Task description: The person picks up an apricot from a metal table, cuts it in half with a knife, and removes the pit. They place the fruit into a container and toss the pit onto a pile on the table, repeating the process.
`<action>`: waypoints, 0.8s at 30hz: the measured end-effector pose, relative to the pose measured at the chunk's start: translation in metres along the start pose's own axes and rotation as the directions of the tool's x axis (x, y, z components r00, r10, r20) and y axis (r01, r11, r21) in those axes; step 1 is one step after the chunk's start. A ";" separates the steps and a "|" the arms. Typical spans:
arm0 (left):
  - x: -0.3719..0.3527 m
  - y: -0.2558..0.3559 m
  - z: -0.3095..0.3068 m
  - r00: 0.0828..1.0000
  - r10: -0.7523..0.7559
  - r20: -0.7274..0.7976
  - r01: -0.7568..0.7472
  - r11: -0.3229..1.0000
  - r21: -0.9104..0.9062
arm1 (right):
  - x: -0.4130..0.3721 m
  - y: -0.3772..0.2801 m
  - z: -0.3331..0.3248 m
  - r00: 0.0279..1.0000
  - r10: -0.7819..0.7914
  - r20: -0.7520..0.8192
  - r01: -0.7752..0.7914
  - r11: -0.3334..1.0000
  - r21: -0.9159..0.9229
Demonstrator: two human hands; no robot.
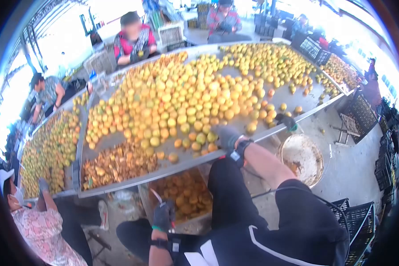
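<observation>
Gloved fingers of the left hand (163, 215) are wrapped around a knife (155, 195), while those of the right hand (228, 136), too blurred to tell whether they grasp anything, are by yellow-orange fruit (177, 97) heaped on the metal bench (107, 140).

Two gloved hands show, left (165, 216) and right (228, 136), with two dark wristbands (159, 243), one behind each. One knife (155, 195) is in the left hand; one fruit-filled container (145, 200) sits just beyond it. One bucket (302, 160) stands right of the right hand. Beyond that hand, fruits (173, 93) exceed counting.
</observation>
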State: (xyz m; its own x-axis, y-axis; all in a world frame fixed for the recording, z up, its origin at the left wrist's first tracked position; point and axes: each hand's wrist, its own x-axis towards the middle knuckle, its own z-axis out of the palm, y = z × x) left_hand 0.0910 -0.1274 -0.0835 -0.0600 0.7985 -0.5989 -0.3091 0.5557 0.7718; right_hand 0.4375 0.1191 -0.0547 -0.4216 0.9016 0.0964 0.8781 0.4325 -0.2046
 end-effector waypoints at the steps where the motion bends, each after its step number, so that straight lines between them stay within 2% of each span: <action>1: 0.000 -0.002 -0.001 1.000 -0.004 0.009 0.004 1.000 -0.016 | -0.004 -0.010 -0.013 0.998 0.052 0.025 -0.053 0.997 0.051; 2: 0.001 -0.001 -0.001 0.999 0.023 0.030 -0.023 1.000 -0.013 | -0.005 -0.015 -0.014 0.991 0.134 0.019 -0.136 0.985 0.109; 3: 0.002 -0.002 -0.001 0.999 0.032 0.021 -0.033 0.999 0.009 | -0.003 -0.016 -0.008 0.990 0.139 -0.005 -0.138 0.985 0.100; 4: 0.003 -0.003 -0.003 0.999 0.036 0.011 -0.037 0.999 0.031 | -0.001 -0.013 0.002 0.973 0.205 -0.102 -0.138 0.881 0.452; 5: 0.005 -0.007 -0.004 0.999 0.049 0.024 -0.050 0.998 0.035 | -0.003 -0.012 0.008 0.942 0.292 -0.168 -0.074 0.665 0.743; 6: 0.009 -0.011 -0.005 0.992 0.124 0.006 -0.124 0.988 0.091 | -0.014 -0.018 0.004 0.984 0.174 -0.050 -0.019 0.373 0.928; 7: 0.012 -0.012 -0.004 0.980 0.196 -0.006 -0.193 0.970 0.148 | -0.030 -0.029 -0.006 1.000 0.016 0.019 -0.020 0.031 0.999; 9: 0.012 -0.010 0.001 0.973 0.226 0.038 -0.229 0.953 0.200 | -0.054 -0.072 -0.027 0.973 -0.165 -0.159 0.165 0.027 0.986; 10: 0.010 -0.010 0.003 0.966 0.249 0.065 -0.258 0.934 0.247 | -0.064 -0.090 -0.025 0.986 -0.162 0.046 -0.077 -0.190 0.979; 11: 0.008 -0.010 0.004 0.958 0.270 0.092 -0.285 0.912 0.293 | -0.073 -0.108 -0.022 0.948 -0.205 0.242 -0.307 -0.394 0.866; 12: 0.007 -0.009 0.008 0.959 0.267 0.099 -0.284 0.911 0.297 | -0.082 -0.127 -0.025 0.933 -0.253 0.256 -0.302 -0.165 0.939; 13: 0.006 -0.005 0.014 0.682 0.639 0.355 -0.668 0.349 0.657 | -0.092 -0.144 -0.028 0.913 -0.295 0.281 -0.272 0.073 0.959; 14: 0.004 -0.003 0.019 0.290 0.636 0.715 -0.647 -0.421 0.636 | -0.103 -0.162 -0.022 0.953 -0.256 0.165 -0.094 0.267 0.959; 15: -0.002 -0.005 0.025 0.291 0.634 0.717 -0.646 -0.422 0.636 | -0.113 -0.177 -0.012 0.969 -0.245 0.039 0.079 0.452 0.889; 17: -0.023 -0.012 0.042 0.536 0.545 0.645 -0.546 -0.358 0.757 | -0.126 -0.187 0.018 0.966 -0.252 0.065 0.055 0.442 0.895; 18: -0.033 -0.010 0.048 0.540 0.549 0.638 -0.540 -0.355 0.763 | -0.128 -0.190 0.026 0.962 -0.256 0.092 0.029 0.435 0.900; 20: -0.052 -0.003 0.057 0.665 0.491 0.563 -0.671 0.062 0.739 | -0.132 -0.188 0.024 0.953 -0.295 0.073 0.053 0.399 0.915; 21: -0.060 0.000 0.059 0.670 0.493 0.555 -0.665 0.066 0.744 | -0.134 -0.186 0.021 0.944 -0.325 0.051 0.075 0.364 0.928; 22: -0.066 0.001 0.061 0.791 0.400 0.463 -0.593 0.313 0.742 | -0.136 -0.184 0.017 0.941 -0.333 0.055 0.073 0.361 0.930; 23: -0.073 0.003 0.062 0.882 0.275 0.382 -0.471 0.536 0.700 | -0.137 -0.180 0.012 0.923 -0.373 0.093 -0.014 0.210 0.978; 24: -0.081 0.006 0.062 0.885 0.279 0.373 -0.466 0.542 0.699 | -0.138 -0.177 0.006 0.900 -0.418 0.124 -0.110 0.059 0.992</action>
State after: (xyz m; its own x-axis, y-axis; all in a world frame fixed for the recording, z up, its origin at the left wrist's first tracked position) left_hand 0.1524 -0.1741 -0.0174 0.2151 0.9480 -0.2347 0.5243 0.0907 0.8467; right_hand 0.3389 -0.0819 -0.0379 -0.7743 0.6307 0.0510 -0.1264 -0.0751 -0.9891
